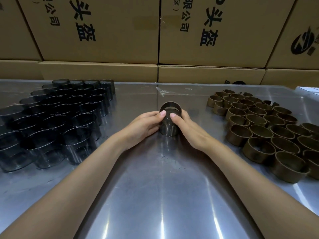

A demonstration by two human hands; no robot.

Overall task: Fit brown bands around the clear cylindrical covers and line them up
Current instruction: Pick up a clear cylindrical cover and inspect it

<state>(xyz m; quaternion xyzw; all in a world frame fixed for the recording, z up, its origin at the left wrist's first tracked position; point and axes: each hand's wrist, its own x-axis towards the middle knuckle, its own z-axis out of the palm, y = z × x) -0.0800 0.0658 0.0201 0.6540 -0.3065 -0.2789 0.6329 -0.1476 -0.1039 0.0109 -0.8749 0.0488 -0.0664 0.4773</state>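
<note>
A clear cylindrical cover (168,130) stands upright on the shiny metal table (155,187) at its middle. A brown band (170,106) sits around the cover's top rim. My left hand (146,125) grips the cover from the left, thumb on the band's near edge. My right hand (188,128) grips it from the right, thumb also on the band. Several more clear covers (57,118) stand packed in rows on the left. Loose brown bands (269,128) lie clustered on the right.
Stacked cardboard boxes (155,40) with black print form a wall right behind the table's far edge. A scrap of clear film (162,92) lies at the far middle of the table.
</note>
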